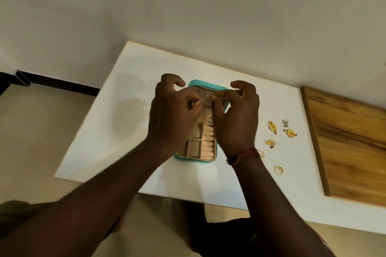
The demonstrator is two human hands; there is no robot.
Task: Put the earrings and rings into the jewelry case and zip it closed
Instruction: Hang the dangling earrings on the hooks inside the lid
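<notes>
The jewelry case (196,161) lies open at the middle of the white table (146,58), its teal lid folded away toward 12 o'clock so that the beige lining, the small compartments (193,148) and the padded ring rolls (208,144) are laid bare for loading. Directly above the lid half, a thin dangling earring (203,99) is stretched between both hands; it appears to be a fine chain with a small dark end piece, though it is too small to be sure. That end piece is pinched by the left hand (173,115) and the other end by the fingertips of the right hand (238,117), the spare fingers being curled up out of the way, probably so the piece can be kept straight and fed into the lid's holder. The rest is ranged at 3 to 4 o'clock of the case, within easy reach of the right hand: two gold flower earrings (272,126), a triangular earring (285,122) and a gold ring (279,170). Farther out at 3 o'clock a wooden board (344,142) is seen.
</notes>
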